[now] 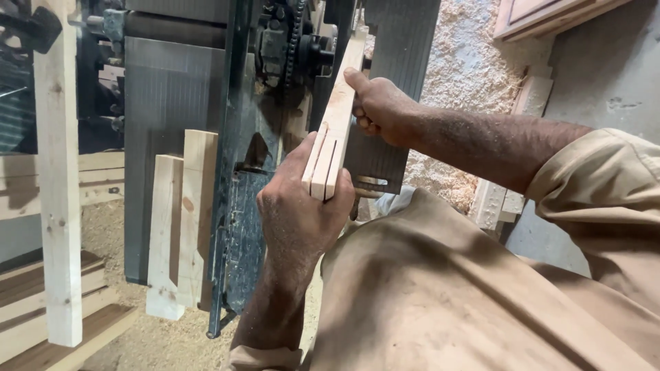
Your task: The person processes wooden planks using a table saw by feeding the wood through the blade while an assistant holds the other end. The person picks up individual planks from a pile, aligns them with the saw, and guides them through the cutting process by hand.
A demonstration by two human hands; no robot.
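A pale wooden board (338, 113), slotted at its near end into tenon-like tongues, lies on edge across the grey table of a woodworking machine (172, 103). My left hand (297, 209) grips the slotted near end from below, thumb along the left face. My right hand (377, 106) presses on the board's right side further up, fingers curled against it. The far end of the board reaches the dark chain-and-gear part (285, 41) of the machine. Both forearms are dusted with sawdust.
Two short pale wood pieces (182, 220) lean against the machine's side on the left. A tall light timber post (58, 172) stands at far left with stacked planks (41, 302) behind it. Sawdust (467, 69) covers the floor; more wood pieces (498, 199) lie to the right.
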